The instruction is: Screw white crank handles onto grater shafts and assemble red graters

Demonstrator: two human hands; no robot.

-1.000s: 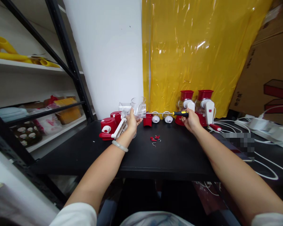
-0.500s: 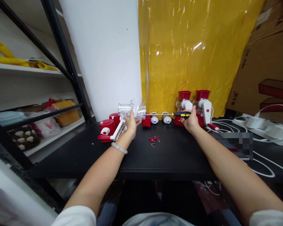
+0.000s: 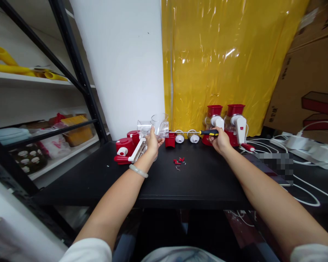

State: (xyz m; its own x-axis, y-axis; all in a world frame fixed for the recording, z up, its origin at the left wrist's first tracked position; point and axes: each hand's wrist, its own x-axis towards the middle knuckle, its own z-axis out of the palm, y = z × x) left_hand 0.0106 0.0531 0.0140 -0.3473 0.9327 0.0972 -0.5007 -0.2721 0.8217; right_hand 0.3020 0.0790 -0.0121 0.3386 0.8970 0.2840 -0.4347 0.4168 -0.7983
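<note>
My left hand (image 3: 153, 144) is closed around a clear plastic grater housing (image 3: 161, 125), which lies on its side in the air above the table. In my right hand (image 3: 220, 140) is the black and yellow handle of a screwdriver (image 3: 209, 133). Its long shaft runs level to the left, and the tip meets the right end of the clear housing; exactly what it touches there is too small to make out. Small red parts and screws (image 3: 178, 162) lie on the table between my forearms. Left of my left hand are red bases with a white crank handle (image 3: 136, 151).
Two assembled red and white rotary graters (image 3: 236, 123) stand at the back right. Behind the shaft are a red part (image 3: 170, 141) and two white-ended drums (image 3: 194, 137). White cables (image 3: 303, 182) and a power strip (image 3: 314, 143) spread over the right; a black shelf frame (image 3: 79, 76) rises left.
The fingers of my right hand have shifted slightly on the screwdriver handle. The clear housing and my left hand stay nearly where they were, and the view has moved a little.
</note>
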